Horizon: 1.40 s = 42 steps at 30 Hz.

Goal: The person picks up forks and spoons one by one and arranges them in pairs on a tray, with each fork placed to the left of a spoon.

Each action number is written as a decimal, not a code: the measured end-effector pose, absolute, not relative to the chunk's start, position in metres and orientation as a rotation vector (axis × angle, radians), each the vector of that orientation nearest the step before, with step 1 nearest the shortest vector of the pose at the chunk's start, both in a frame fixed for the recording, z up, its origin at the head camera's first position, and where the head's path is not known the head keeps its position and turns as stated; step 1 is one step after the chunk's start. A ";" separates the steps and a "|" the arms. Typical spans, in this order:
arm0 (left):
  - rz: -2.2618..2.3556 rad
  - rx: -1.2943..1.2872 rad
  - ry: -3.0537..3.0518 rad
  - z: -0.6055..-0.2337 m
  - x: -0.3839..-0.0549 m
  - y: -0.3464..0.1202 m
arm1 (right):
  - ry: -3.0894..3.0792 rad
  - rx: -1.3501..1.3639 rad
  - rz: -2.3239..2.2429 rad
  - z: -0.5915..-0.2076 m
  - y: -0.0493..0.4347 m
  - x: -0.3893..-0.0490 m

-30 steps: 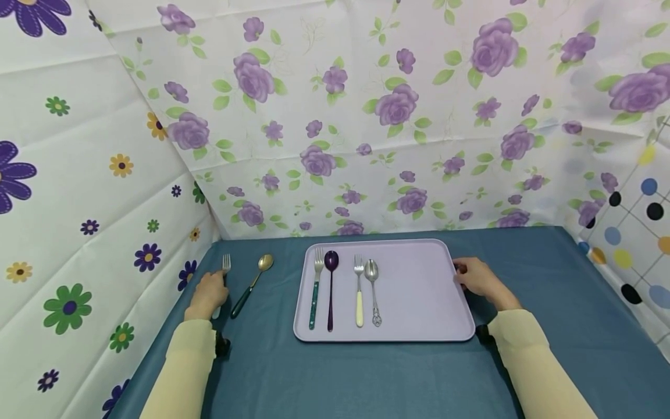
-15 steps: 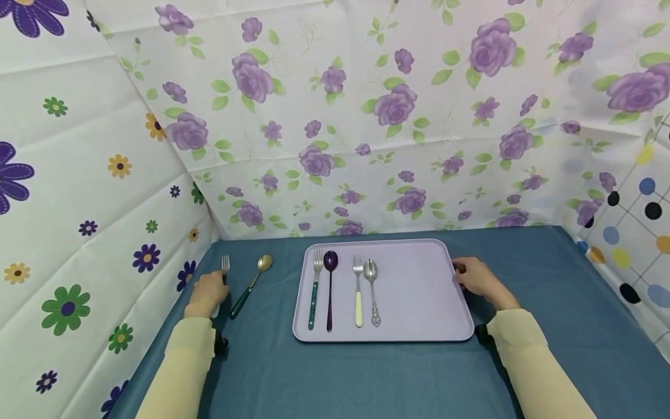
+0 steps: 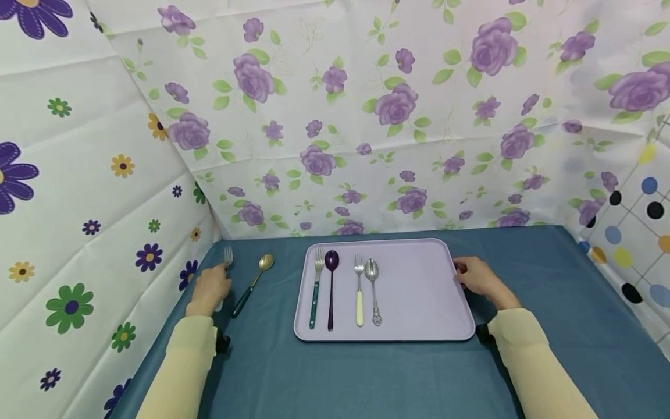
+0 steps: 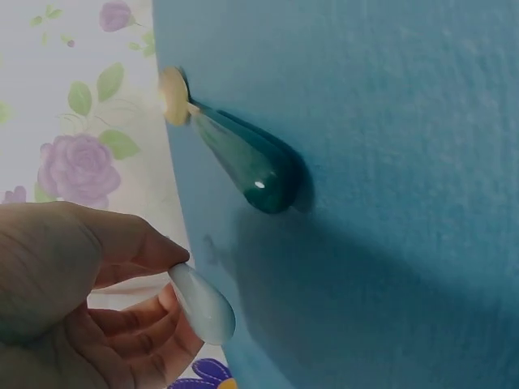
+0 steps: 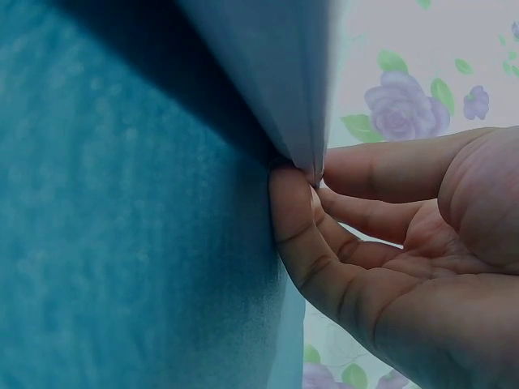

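My left hand [image 3: 209, 288] pinches a fork [image 3: 228, 255] with silver tines and a pale handle [image 4: 203, 306] between thumb and fingers. The handle's rounded end sticks out below the fingers in the left wrist view. Just right of that hand lies a spoon [image 3: 245, 301] with a gold bowl and dark green handle. Over on the right, my right hand [image 3: 477, 278] grips the right edge of a pale lilac tray [image 3: 419, 291]. In the right wrist view, the thumb and fingers of that hand [image 5: 365, 219] meet around the tray's rim [image 5: 312, 154].
On the tray's left half lie a green-handled fork [image 3: 314, 302], a dark purple spoon [image 3: 331, 291], a yellow-handled fork [image 3: 359, 302] and a silver spoon [image 3: 374, 291] with an ornate handle. Blue cloth [image 3: 366, 378] covers the table. Flowered sheets [image 3: 335, 134] enclose the back and left.
My left hand has shifted slightly away from me and to the right, and the fork has moved with it. The right hand and the tray have stayed in place.
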<state>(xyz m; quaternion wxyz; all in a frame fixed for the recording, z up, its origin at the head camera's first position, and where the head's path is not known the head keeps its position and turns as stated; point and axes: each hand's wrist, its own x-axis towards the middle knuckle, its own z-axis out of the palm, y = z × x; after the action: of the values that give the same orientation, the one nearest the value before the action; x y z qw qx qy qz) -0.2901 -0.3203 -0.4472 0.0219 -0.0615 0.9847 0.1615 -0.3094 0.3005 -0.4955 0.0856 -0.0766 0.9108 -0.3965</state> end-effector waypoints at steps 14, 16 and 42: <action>0.635 -0.061 3.092 -0.426 -0.292 -0.287 | 2.689 -0.196 -1.171 -0.492 0.300 -0.309; 0.650 -0.045 3.088 -0.423 -0.293 -0.283 | 2.691 -0.198 -1.174 -0.492 0.300 -0.309; 0.743 0.145 3.069 -0.409 -0.290 -0.222 | 2.687 -0.216 -1.169 -0.495 0.301 -0.312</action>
<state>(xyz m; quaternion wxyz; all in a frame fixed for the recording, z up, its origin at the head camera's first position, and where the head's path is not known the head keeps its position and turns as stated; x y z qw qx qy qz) -0.2895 -0.2221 -0.4091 -0.0098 0.0459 0.9709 0.2350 -0.3119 0.3007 -0.4954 0.1015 -0.0732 0.9098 -0.3958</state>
